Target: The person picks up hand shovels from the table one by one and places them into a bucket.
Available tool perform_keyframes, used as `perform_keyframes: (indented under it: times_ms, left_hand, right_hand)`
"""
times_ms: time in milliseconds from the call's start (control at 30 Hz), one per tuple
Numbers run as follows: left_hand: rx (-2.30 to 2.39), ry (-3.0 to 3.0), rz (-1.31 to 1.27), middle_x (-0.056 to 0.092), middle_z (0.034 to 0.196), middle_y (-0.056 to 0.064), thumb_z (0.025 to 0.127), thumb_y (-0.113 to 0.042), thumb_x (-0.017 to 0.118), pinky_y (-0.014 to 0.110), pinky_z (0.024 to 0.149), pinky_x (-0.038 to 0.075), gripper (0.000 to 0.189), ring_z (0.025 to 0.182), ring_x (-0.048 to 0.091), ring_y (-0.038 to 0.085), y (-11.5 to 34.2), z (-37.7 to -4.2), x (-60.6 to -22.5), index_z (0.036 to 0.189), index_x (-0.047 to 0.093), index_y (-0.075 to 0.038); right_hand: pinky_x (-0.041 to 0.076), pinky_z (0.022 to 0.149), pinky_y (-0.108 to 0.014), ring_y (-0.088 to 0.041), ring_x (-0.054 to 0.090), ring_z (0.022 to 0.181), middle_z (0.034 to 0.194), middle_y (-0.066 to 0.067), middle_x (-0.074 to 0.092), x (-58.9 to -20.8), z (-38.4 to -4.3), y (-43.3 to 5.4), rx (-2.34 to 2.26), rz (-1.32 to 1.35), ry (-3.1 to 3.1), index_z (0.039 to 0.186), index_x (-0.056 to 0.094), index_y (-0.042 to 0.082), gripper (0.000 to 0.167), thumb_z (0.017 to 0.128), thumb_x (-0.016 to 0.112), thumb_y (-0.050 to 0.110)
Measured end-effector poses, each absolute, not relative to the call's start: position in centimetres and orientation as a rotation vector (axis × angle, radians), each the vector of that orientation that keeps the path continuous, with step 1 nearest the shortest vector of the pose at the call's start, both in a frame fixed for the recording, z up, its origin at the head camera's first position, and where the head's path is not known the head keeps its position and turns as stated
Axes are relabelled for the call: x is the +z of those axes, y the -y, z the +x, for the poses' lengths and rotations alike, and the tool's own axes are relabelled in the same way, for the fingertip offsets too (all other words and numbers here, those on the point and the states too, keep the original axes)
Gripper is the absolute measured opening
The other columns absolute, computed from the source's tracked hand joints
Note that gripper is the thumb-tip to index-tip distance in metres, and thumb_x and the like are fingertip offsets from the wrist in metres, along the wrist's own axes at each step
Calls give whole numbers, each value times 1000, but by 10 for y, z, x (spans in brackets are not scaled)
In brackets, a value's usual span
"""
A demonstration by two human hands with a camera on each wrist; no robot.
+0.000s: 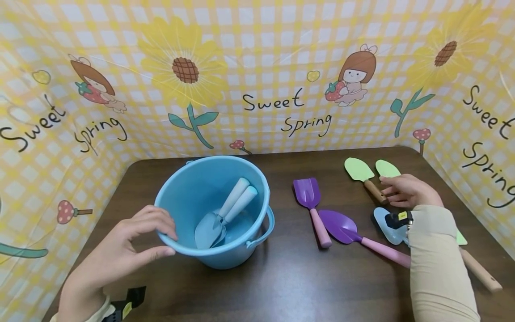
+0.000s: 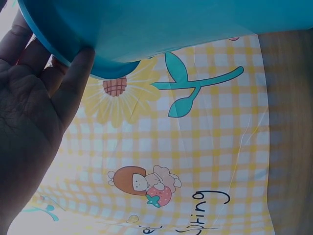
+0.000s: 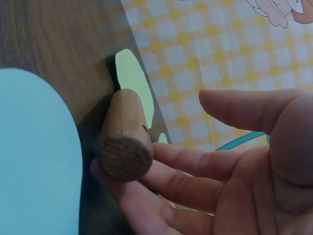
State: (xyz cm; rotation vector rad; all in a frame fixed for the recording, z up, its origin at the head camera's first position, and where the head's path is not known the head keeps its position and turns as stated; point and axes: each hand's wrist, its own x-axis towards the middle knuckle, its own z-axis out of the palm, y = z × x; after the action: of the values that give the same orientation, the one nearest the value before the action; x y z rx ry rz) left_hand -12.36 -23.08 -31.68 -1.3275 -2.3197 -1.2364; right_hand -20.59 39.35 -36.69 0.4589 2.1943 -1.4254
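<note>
My left hand (image 1: pixel 124 241) grips the near-left rim of a light blue bucket (image 1: pixel 209 257), thumb outside and fingers over the edge. Two small blue trowels (image 1: pixel 207 230) with pale handles lean inside it. At the right, my right hand (image 1: pixel 414 191) is beside a light green trowel (image 1: pixel 359 170) with a wooden handle (image 3: pixel 126 132). In the right wrist view its fingers lie against or just beside that handle, with the thumb well apart. Another light green blade (image 1: pixel 387 167) is partly hidden behind this hand.
A purple square-ended shovel (image 1: pixel 306 193) and a purple trowel (image 1: pixel 338 226), both pink-handled, lie in the middle. A blue tool blade (image 1: pixel 388 226) and another wooden handle (image 1: pixel 480 270) are partly hidden by the right forearm. Patterned yellow-checked cloth (image 1: pixel 273 58) encloses the dark table (image 1: pixel 306 286).
</note>
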Motion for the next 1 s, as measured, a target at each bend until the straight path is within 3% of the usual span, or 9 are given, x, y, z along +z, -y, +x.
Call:
perform_keyframes:
  times_ms: [267, 600, 667, 800, 1000]
  left_hand:
    - [-1241, 2322, -1325, 67, 98, -1, 61, 15, 84, 18, 95, 40, 50, 107, 53, 12, 231, -123, -318, 100, 70, -14]
    - [-1224, 2317, -1336, 67, 98, -2, 60, 14, 85, 18, 95, 40, 51, 107, 53, 12, 231, -125, -316, 100, 70, -14]
    - [-1227, 2312, -1343, 67, 98, -2, 60, 14, 85, 18, 96, 40, 50, 107, 53, 12, 231, -125, -316, 100, 70, -13]
    - [-1227, 2308, -1346, 67, 98, -1, 61, 14, 85, 18, 96, 40, 50, 107, 53, 12, 231, -125, -317, 100, 70, -13]
    - [-1225, 2307, -1343, 67, 98, -1, 60, 14, 85, 18, 96, 40, 50, 107, 53, 12, 231, -125, -317, 100, 70, -13]
  right_hand:
    - [57, 79, -28, -12, 63, 82, 85, 7, 59, -369, -208, -387, -1357, 510, -2237, 113, 52, 8, 34, 100, 53, 39]
    - [54, 75, -23, -9, 61, 77, 81, 7, 55, -379, -217, -380, -1366, 495, -2163, 91, 60, 21, 19, 97, 62, 39]
    - [53, 70, -20, -7, 64, 74, 80, 8, 62, -381, -221, -378, -1399, 471, -2127, 89, 62, 21, 15, 97, 62, 34]
    - [49, 60, -15, -5, 68, 70, 78, 7, 72, -384, -226, -375, -1452, 405, -2073, 91, 66, 18, 15, 101, 58, 26]
    - [49, 66, -16, -4, 68, 73, 78, 8, 74, -383, -227, -372, -1455, 425, -2063, 95, 66, 15, 21, 103, 55, 31]
